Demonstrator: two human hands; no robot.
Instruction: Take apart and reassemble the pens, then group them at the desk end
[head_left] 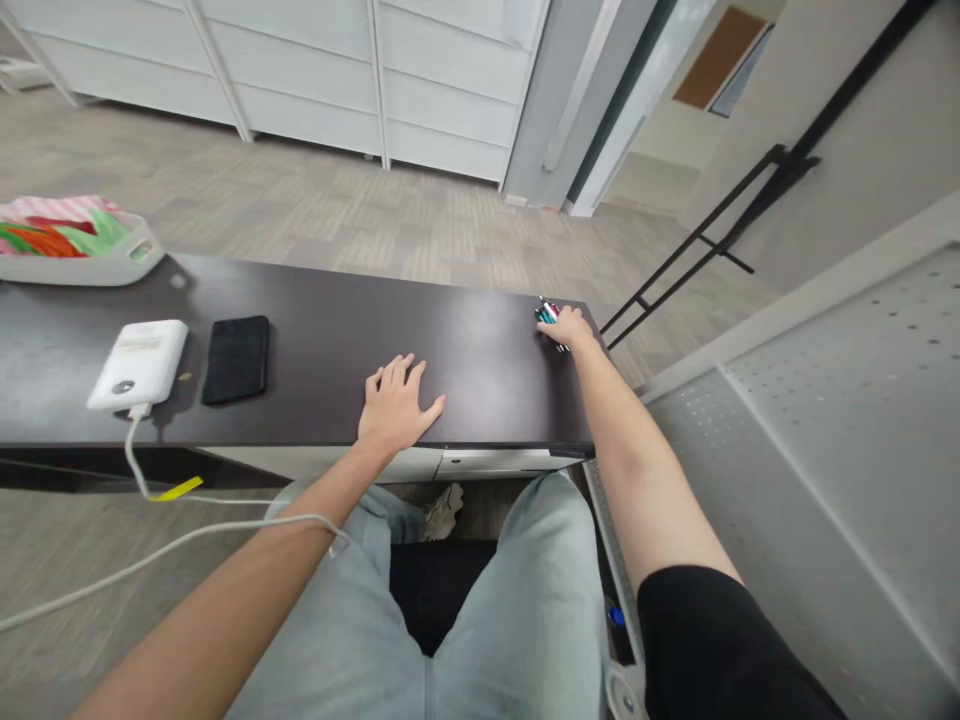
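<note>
At the far right end of the dark tabletop [337, 300], my right hand [568, 328] is closed around a bunch of pens [549, 312]. Their tips stick out past my fingers on both sides, some teal, some dark, one with red. How many there are cannot be made out under the hand. My left hand [396, 405] lies flat near the front edge, fingers spread, with nothing in it. To its left rests a black phone [236, 360], apart from the hand.
A white power bank [142, 362] with a plugged-in white cable [135, 450] sits left of the phone; the cable runs past my left forearm. A white basket [112, 262] of colourful cloths stands at the back left. A grey perforated panel [825, 430] borders the right side.
</note>
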